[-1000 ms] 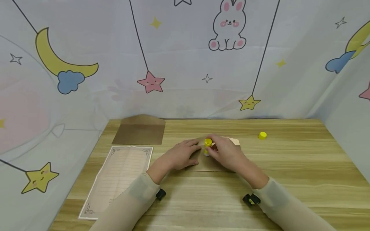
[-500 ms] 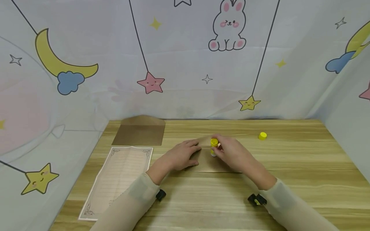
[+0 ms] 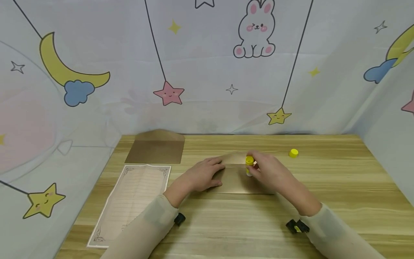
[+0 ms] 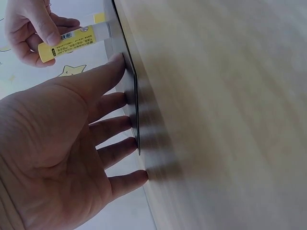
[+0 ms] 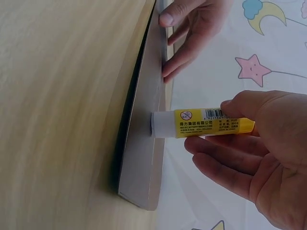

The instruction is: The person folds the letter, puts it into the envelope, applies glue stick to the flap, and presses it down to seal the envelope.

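Our left hand, fingers spread, rests on the flat brown paper envelope; our right hand pinches the yellow-and-white plastic glue stick upright against it. Too light a left press could let the stick's drag skew the envelope.

Your wood-grained desk
On it lie a lined sheet, a dark envelope just behind, a brown envelope before you, and a yellow cap.
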Tool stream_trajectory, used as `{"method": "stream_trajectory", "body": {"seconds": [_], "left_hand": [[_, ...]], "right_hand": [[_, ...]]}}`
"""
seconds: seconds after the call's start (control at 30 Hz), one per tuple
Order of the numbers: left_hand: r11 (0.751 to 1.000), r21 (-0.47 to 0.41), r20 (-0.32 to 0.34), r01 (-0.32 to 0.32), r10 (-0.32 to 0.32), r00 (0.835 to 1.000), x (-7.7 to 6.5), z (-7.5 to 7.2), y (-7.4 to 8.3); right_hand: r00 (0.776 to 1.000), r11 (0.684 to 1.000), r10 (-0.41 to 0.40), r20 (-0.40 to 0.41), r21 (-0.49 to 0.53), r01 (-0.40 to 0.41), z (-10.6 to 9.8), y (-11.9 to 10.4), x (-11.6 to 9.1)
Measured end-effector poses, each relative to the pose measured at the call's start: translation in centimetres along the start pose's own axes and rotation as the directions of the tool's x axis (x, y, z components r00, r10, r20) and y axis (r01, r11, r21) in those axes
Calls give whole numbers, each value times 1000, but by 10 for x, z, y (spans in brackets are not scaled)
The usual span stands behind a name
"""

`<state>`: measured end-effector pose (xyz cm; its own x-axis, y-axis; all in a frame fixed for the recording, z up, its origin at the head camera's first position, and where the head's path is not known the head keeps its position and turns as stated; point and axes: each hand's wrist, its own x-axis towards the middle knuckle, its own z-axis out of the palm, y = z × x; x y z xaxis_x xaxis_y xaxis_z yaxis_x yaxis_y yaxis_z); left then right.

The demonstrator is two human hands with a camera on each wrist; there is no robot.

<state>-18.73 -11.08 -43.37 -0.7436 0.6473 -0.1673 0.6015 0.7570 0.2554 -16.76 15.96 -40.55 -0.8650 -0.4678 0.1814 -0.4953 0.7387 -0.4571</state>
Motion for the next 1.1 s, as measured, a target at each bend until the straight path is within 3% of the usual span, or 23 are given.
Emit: {"method": "stream_trajectory", "body": {"seconds": [0.23, 0.6, 1.1], "left_hand": [[1000, -2, -3, -3, 3, 1000, 0, 0, 1], [1000, -4, -7, -2, 2, 1000, -1, -1, 3], [1000, 3, -4, -5, 5, 1000, -1, -2, 3]], "right_hand": [[1000, 1000, -19, -9, 4, 19, 8, -6, 4], [999, 994, -25, -29, 103, 28, 22, -13, 14], [985, 941, 130, -117, 328, -85, 11, -5, 8]]}}
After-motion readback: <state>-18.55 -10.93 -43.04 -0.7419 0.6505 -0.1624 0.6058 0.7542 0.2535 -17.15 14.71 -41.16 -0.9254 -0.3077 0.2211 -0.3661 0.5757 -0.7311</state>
